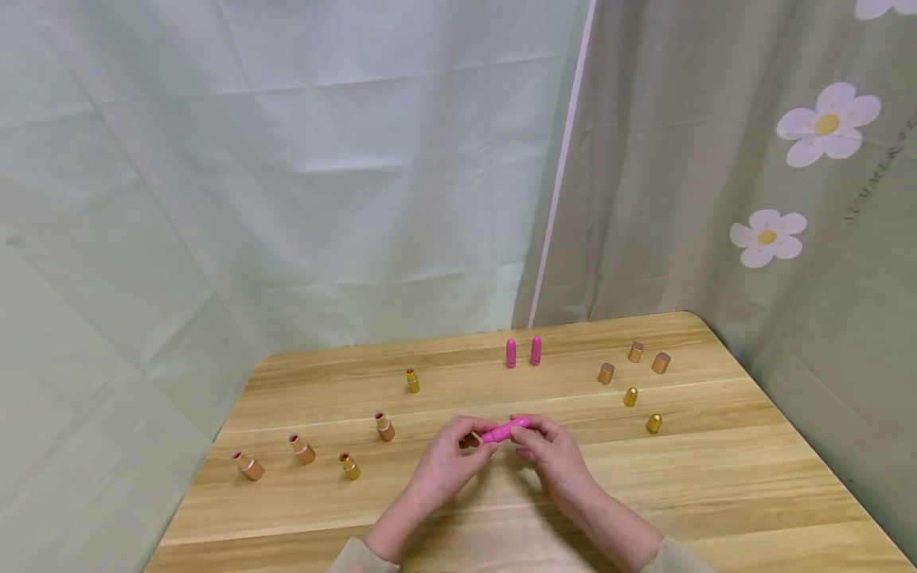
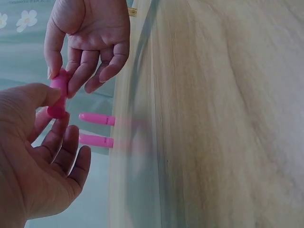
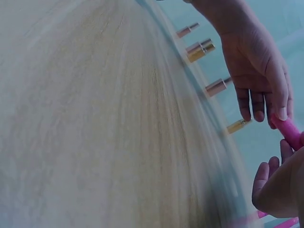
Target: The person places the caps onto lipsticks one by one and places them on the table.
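A pink lipstick tube (image 1: 506, 430) is held nearly level above the table between both hands. My left hand (image 1: 447, 458) pinches its left end with thumb and fingertips. At the rounded right end, the thumb and fingers of my right hand (image 1: 559, 461) grip it. Seen from the left wrist, the tube (image 2: 59, 90) is partly covered by the left thumb. In the right wrist view it reaches from the left hand (image 3: 254, 57) toward the right hand (image 3: 280, 190), which hides its far end. Two more pink lipstick tubes (image 1: 511, 353) stand upright beyond the hands.
To the left stand uncapped lipstick bases, copper (image 1: 302, 449) and gold (image 1: 349, 465). Their separate caps stand at the right, several copper (image 1: 606, 373) and two gold (image 1: 654, 423). A curtain (image 1: 358, 199) hangs behind the wooden table (image 1: 716, 477) and along its sides.
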Motion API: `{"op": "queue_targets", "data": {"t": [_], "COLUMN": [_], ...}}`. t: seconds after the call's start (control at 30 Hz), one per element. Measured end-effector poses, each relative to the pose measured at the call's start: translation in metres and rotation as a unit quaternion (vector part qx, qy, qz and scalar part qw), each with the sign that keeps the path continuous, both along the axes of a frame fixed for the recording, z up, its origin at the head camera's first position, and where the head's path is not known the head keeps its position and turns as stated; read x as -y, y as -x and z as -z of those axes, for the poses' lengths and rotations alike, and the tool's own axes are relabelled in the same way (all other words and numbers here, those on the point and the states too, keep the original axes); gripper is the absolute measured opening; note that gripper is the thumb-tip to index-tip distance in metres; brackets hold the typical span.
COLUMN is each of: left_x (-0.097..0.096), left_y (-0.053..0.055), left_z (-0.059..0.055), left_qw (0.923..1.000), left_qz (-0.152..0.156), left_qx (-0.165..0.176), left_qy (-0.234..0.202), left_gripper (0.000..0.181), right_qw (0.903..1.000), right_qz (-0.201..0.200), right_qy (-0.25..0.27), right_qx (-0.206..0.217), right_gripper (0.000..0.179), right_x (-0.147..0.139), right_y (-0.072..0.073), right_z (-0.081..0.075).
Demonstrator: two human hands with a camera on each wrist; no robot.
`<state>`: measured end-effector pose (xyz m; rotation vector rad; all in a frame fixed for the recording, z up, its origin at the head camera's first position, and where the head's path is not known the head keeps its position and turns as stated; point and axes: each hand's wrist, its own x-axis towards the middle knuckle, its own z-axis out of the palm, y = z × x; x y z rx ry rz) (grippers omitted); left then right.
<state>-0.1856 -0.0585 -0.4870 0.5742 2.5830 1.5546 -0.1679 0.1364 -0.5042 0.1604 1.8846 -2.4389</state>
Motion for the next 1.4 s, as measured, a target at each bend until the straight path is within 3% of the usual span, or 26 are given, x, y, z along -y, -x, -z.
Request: {"op": "queue_targets", "data": {"t": [0.27, 0.37, 0.47, 0.53, 0.57, 0.77, 0.8, 0.87, 0.93, 1.07, 1.27, 1.4], "left_x": [-0.008, -0.011, -0.011, -0.01, -0.009, -0.006, -0.006, -0.007, -0.009, -0.011, -0.011, -0.011], "left_y": [-0.004, -0.004, -0.004, -0.005, -0.005, -0.015, -0.017, -0.021, -0.024, -0.028, -0.03, -0.031], "left_z": [0.0, 0.001, 0.003, 0.005, 0.006, 0.009, 0.009, 0.008, 0.007, 0.009, 0.01, 0.011], "left_qw": [0.9995, 0.9994, 1.0, 0.9994, 0.9984, 0.9803, 0.9757, 0.9645, 0.9522, 0.9348, 0.9292, 0.9235], "left_qz": [0.004, 0.0, -0.002, 0.004, 0.008, 0.054, 0.064, 0.084, 0.1, 0.119, 0.129, 0.134], "left_qx": [0.013, 0.009, -0.002, -0.02, -0.03, -0.103, -0.115, -0.14, -0.166, -0.206, -0.228, -0.244], "left_qy": [-0.029, -0.033, -0.007, 0.028, 0.048, 0.159, 0.175, 0.208, 0.236, 0.264, 0.261, 0.264], "left_gripper": [0.023, 0.027, 0.035, 0.039, 0.041, 0.043, 0.043, 0.044, 0.045, 0.045, 0.043, 0.041], "right_qw": [0.9994, 0.9955, 0.9818, 0.9629, 0.9489, 0.837, 0.8216, 0.7996, 0.7871, 0.7776, 0.7509, 0.747], "right_qz": [-0.006, -0.013, -0.023, -0.027, -0.024, -0.001, 0.0, 0.003, 0.006, 0.004, 0.001, -0.014], "right_qy": [-0.028, -0.086, -0.174, -0.246, -0.29, -0.521, -0.543, -0.571, -0.586, -0.602, -0.639, -0.651], "right_qx": [-0.019, -0.037, -0.073, -0.107, -0.123, -0.168, -0.173, -0.186, -0.191, -0.183, -0.167, -0.134], "right_gripper": [0.038, 0.036, 0.025, 0.016, 0.012, 0.014, 0.015, 0.016, 0.017, 0.018, 0.017, 0.017], "right_x": [-0.001, -0.004, -0.012, -0.021, -0.025, -0.051, -0.055, -0.061, -0.066, -0.074, -0.086, -0.092], "right_y": [0.001, 0.005, 0.012, 0.018, 0.022, 0.043, 0.046, 0.052, 0.058, 0.069, 0.093, 0.113], "right_z": [-0.002, -0.002, -0.001, -0.002, -0.002, -0.004, -0.004, -0.003, -0.002, -0.003, -0.012, -0.02]}}
